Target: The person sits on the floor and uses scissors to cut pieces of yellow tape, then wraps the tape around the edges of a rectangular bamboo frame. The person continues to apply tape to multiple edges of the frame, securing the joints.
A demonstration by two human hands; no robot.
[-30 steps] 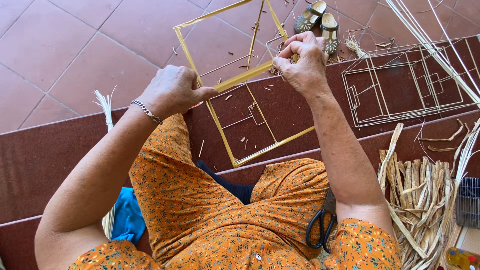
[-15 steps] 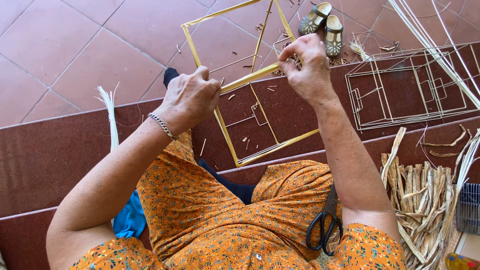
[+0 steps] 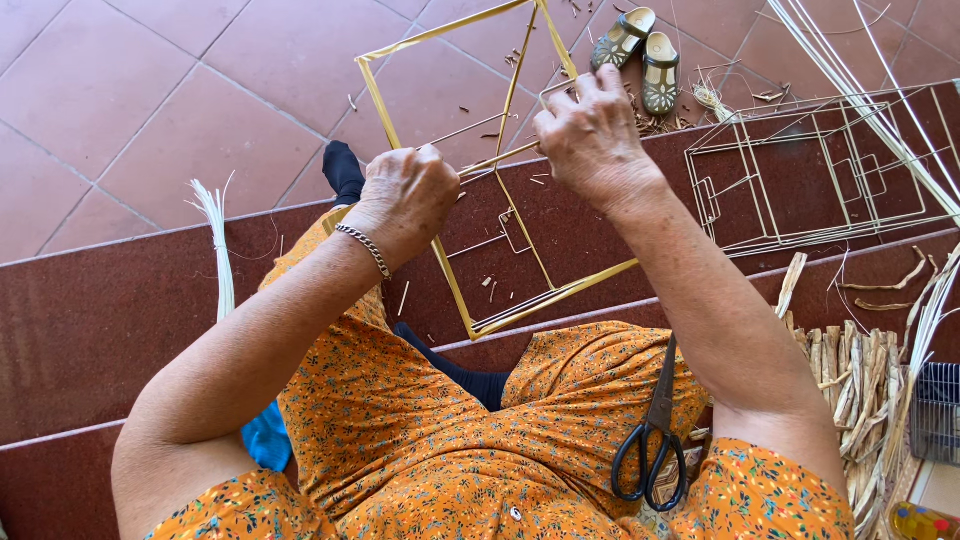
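Note:
A rectangular wire frame wrapped in yellow strip [image 3: 412, 148] stands tilted over my knees, above the dark red step. My left hand [image 3: 405, 195] grips the frame's left side where a cross wire meets it; a silver chain bracelet sits on that wrist. My right hand [image 3: 592, 128] is closed on the upper middle bar of the same frame, fingers pinching the wire. Thin bare wires cross inside the frame between both hands. Black-handled scissors [image 3: 655, 440] lie on my orange flowered lap by my right forearm.
Several bare wire frames [image 3: 810, 170] lie on the step at the right. A pair of green sandals [image 3: 640, 55] rests on the tiled floor. Dried husk strips [image 3: 850, 390] pile at the right, long pale reeds [image 3: 870, 100] above them, a white fibre bundle [image 3: 215, 245] at the left.
My left hand rose from my knee and took hold of the frame's left side. The frame tilted up and shifted slightly; my right hand stayed on the upper bar.

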